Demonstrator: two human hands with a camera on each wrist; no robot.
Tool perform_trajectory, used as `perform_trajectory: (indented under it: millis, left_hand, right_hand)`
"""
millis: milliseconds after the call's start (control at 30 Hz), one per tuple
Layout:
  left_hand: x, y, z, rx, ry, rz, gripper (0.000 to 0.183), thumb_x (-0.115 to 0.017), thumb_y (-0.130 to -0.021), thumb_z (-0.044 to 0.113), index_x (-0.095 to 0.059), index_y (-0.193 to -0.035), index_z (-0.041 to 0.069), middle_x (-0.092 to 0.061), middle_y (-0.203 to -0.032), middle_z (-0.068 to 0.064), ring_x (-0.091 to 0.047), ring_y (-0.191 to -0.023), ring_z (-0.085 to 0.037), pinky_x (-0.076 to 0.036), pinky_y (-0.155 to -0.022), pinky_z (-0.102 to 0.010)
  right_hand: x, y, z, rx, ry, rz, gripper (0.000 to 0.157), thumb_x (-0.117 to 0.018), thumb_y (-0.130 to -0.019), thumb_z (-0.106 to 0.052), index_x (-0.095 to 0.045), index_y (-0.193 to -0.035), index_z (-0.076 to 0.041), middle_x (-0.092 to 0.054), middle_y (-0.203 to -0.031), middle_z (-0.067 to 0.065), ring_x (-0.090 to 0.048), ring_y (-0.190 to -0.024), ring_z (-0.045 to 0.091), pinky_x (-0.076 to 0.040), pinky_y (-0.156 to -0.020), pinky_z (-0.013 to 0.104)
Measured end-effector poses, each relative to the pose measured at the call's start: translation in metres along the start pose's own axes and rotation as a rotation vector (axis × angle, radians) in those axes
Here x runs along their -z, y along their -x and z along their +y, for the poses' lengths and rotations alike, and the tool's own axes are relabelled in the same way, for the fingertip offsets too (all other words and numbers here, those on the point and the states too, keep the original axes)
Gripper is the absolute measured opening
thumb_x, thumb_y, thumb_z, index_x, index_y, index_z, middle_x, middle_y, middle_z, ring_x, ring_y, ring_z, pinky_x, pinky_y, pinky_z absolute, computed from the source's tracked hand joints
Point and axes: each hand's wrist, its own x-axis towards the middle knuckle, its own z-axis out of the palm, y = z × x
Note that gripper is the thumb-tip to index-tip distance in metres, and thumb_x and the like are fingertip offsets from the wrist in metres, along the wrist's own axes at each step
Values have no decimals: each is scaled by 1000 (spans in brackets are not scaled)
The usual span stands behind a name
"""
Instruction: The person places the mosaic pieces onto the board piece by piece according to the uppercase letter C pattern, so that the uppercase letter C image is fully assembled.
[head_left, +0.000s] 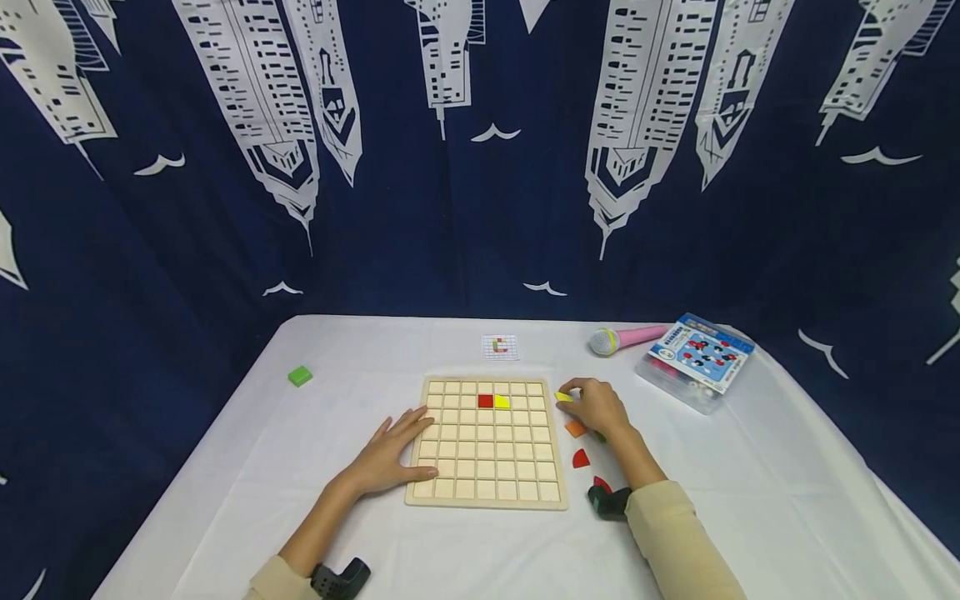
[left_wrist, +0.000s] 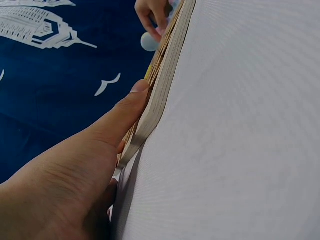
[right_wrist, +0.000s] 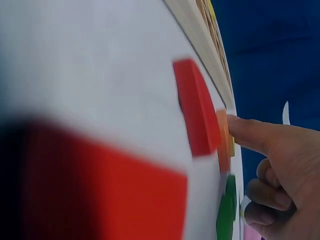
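Note:
A wooden grid board [head_left: 487, 450] lies on the white table, with a red square piece [head_left: 486, 401] and a yellow piece [head_left: 502, 402] side by side in an upper row. My left hand [head_left: 386, 458] rests on the board's left edge, fingers spread and thumb [left_wrist: 127, 107] along the rim. Beyond the board's upper right corner, my right hand [head_left: 596, 406] pinches a small yellow piece [head_left: 563, 397] between thumb and index finger. Close to that hand lie an orange piece [head_left: 575, 428], a partly hidden green piece [head_left: 600, 437] and red wedge-shaped pieces [head_left: 581, 458].
Behind the board lies a small card with a coloured grid pattern [head_left: 500, 347]. A pink toy microphone [head_left: 630, 337] and a clear plastic box with a blue label [head_left: 697, 362] are at the back right. A green square piece [head_left: 300, 376] lies far left.

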Motion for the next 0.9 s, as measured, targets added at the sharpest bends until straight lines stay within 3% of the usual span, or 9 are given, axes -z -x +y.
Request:
perform_trajectory:
  millis: [200, 400, 667, 900]
  left_hand:
    - [2, 1, 1, 0, 5, -2, 88, -63, -74, 63, -38, -142, 13, -22, -151, -4, -14, -139, -25, -3, -111, -48]
    - [2, 3, 0, -12, 10, 1, 87, -63, -75, 62, -38, -141, 12, -23, -151, -5, -15, -139, -27, -4, -111, -49]
    - [4, 4, -2, -2, -3, 6, 87, -63, -74, 63, -38, -142, 14, -23, -151, -4, -15, -139, -26, -4, -111, -48]
    - [2, 1, 0, -5, 6, -9, 87, -61, -75, 64, -38, -142, 14, -22, -151, -4, -14, -139, -26, -4, -111, -49]
  right_hand:
    - [5, -3, 10, -36, 13, 0, 28, -73, -78, -22, -70, -103, -8, -61, -79, 8, -53, -69, 22, -45, -57, 37]
    - [7, -5, 6, 31, 24, 8, 27, -73, -78, -20, -70, -102, -8, -57, -72, 5, -50, -65, 20, -40, -53, 32]
    - [11, -4, -52, 268, -66, 47, 27, -74, -79, -18, -69, -104, -8, -34, -53, -2, -25, -48, 10, -23, -42, 23]
    - [-21, -12, -101, 356, -138, -36, 26, -71, -82, -20, -69, -106, -10, -28, -49, -7, -21, -45, 7, -21, -42, 21]
